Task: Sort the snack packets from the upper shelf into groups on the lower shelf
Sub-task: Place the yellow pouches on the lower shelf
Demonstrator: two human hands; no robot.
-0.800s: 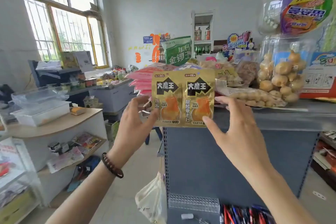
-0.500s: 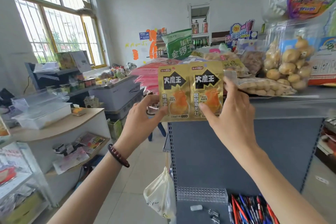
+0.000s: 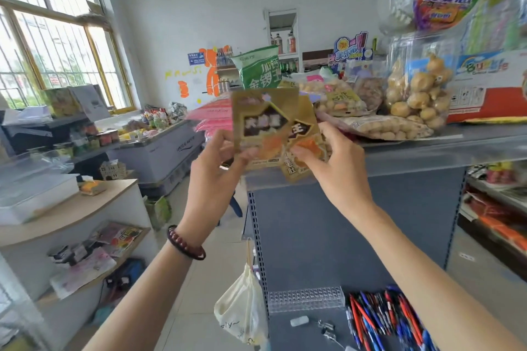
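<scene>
Gold packets [image 3: 263, 122] now overlapped, upper shelf [image 3: 419, 155] behind

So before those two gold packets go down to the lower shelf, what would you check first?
1. Left hand grips the front gold packet: ok.
2. Right hand pinches the tilted gold packet behind it: ok.
3. Packets fully apart from each other: cannot tell, they overlap and are blurred.
4. Both packets look like the same kind: ok, matching gold print.
5. Room on the lower shelf: cannot tell, only part shows, with pens on it.
</scene>
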